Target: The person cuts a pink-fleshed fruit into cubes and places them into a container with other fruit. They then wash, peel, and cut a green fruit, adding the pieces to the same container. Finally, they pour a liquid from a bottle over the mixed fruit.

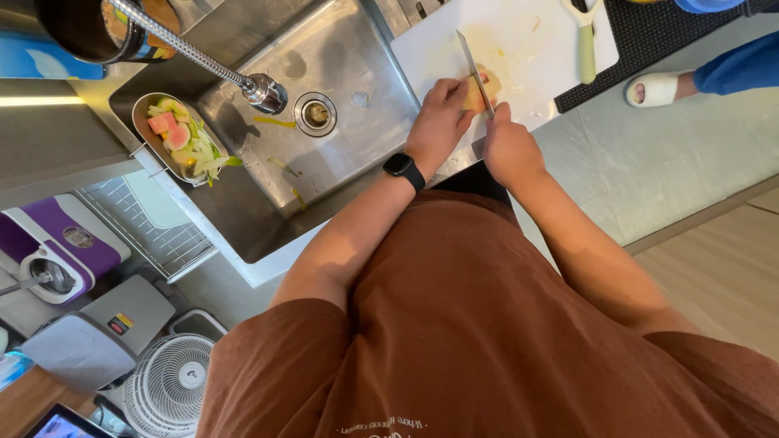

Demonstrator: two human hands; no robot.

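You are standing at a white cutting board (pixel 527 40) that lies just beside a steel sink (pixel 357 49), and both your hands are working at the board's near edge. Your left hand (pixel 438 122), with a black watch (pixel 403 169) on its wrist, is lying palm down with the fingers curled over a pale yellowish piece of food (pixel 480 88), pinning it against the board. The piece is sitting under and just past your left fingertips, between your two hands.

Your right hand (pixel 507 146) is closing fully around the handle of a kitchen knife (pixel 473 69); the handle itself is hidden inside your fist. The blade is running away from you, edge down, and is touching the right side of the food, right against your left fingers.

Farther along the board a pale green peeler (pixel 586 40) is lying, well apart from your hands. In the sink, a steel tray (pixel 146 101) of pink and green scraps is resting at the left edge, and the faucet (pixel 264 89) is hanging over the basin near the drain (pixel 315 113). Another person's slippered foot (pixel 653 89) is showing on the floor to the right of the board.
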